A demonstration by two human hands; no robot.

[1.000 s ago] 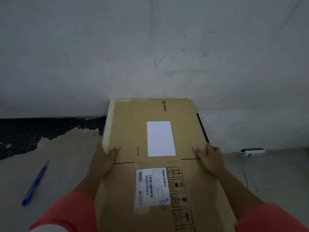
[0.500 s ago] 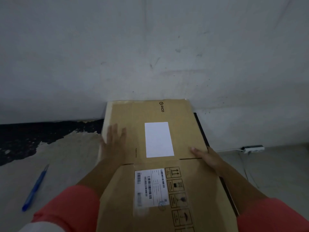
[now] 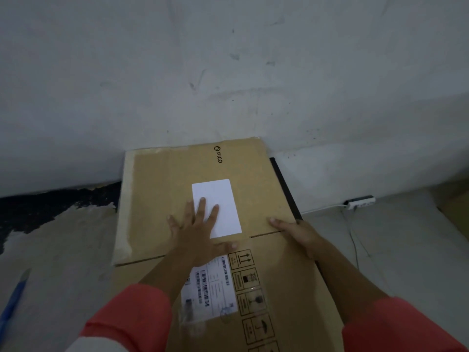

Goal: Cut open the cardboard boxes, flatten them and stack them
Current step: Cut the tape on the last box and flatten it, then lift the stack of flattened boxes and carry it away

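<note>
A flattened brown cardboard box [image 3: 162, 199] lies on the floor with its far end against the wall. It carries a blank white label, a barcode label and printed handling symbols. My left hand [image 3: 198, 232] lies flat on the middle of it, fingers spread, fingertips on the white label. My right hand [image 3: 297, 232] rests on the box's right edge at the fold line, thumb on top and the other fingers hidden over the edge. A dark edge [image 3: 284, 184] of something beneath shows along the box's right side.
A blue pen-like tool [image 3: 12, 303] lies on the floor at the far left. A white power strip [image 3: 360, 201] with a cable sits by the wall to the right. Another brown cardboard piece [image 3: 456, 209] shows at the right edge. The grey wall stands close ahead.
My left hand has slid from the box's left edge to its middle, onto the white label. My right hand stays on the right edge.
</note>
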